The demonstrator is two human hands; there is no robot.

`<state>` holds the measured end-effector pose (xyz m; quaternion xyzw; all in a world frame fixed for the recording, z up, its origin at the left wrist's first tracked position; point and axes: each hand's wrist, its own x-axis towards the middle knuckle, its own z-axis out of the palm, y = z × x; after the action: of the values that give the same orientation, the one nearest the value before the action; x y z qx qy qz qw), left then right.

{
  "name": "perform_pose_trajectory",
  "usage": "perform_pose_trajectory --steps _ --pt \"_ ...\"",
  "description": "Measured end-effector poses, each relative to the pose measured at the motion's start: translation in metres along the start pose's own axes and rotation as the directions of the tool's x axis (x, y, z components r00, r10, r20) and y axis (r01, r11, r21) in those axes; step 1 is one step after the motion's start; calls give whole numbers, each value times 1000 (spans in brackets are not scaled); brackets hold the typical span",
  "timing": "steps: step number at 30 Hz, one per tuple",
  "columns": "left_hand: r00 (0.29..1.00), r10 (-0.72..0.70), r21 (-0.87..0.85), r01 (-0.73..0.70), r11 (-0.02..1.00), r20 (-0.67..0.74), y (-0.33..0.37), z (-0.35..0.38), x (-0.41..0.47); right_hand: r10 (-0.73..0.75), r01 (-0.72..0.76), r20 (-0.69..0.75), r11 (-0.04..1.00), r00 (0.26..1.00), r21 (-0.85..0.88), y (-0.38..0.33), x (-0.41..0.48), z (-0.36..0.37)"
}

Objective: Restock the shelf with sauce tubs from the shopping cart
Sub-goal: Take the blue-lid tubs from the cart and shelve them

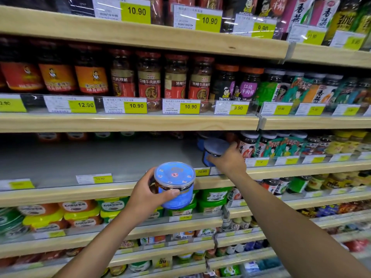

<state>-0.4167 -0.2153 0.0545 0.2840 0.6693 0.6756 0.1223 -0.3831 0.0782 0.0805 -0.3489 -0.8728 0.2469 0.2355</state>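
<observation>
My left hand [149, 192] grips a round sauce tub [174, 184] with a blue label and a clear blue-printed lid, held in the air in front of the shelf edge. My right hand [228, 159] reaches onto the grey shelf [100, 159] and grips a second blue sauce tub [213, 150] that stands near the shelf front, beside a row of jars. Another blue tub [200, 142] shows partly behind it. The shopping cart is out of sight.
Left of the tubs the grey shelf floor lies bare, with a few tubs far at the back [76, 136]. Jars with white lids [267, 144] crowd the right side. Price tags [101, 178] line the wooden shelf edge [60, 194]. Green tubs [212, 199] fill the shelf below.
</observation>
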Motion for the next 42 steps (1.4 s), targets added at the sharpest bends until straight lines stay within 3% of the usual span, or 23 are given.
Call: perform_pose_trajectory --steps 10,13,15,18,21,24,28,32,39,42 --pt "999 34 -12 -34 999 34 12 4 8 -50 49 68 999 996 12 1 5 -5" --pt "998 40 -13 -39 999 51 18 7 13 -204 204 -79 979 976 -3 1 -12 -17" --pt "998 51 -30 -49 998 47 22 11 17 -342 357 -218 934 914 31 -1 -33 -29" --pt "997 66 -50 -64 997 38 26 25 32 -400 463 -318 872 860 158 1 -56 -38" --pt "995 95 -43 -94 995 16 31 47 54 -407 411 -107 803 907 431 7 -66 -41" --pt "991 134 -31 -134 990 -4 34 70 78 -476 418 38 805 879 420 12 -70 -41" --pt "987 157 46 -156 987 -29 33 98 103 -421 395 -20 831 907 391 12 -60 -35" --pt "991 132 77 -131 988 -13 37 115 119 -381 361 -64 791 922 495 13 -45 -40" --pt "972 109 232 -158 960 208 38 119 145 -342 328 -70 796 937 509 28 -20 -44" --pt "970 106 252 -161 954 221 34 119 155 -328 332 -95 816 940 473 32 -10 -41"
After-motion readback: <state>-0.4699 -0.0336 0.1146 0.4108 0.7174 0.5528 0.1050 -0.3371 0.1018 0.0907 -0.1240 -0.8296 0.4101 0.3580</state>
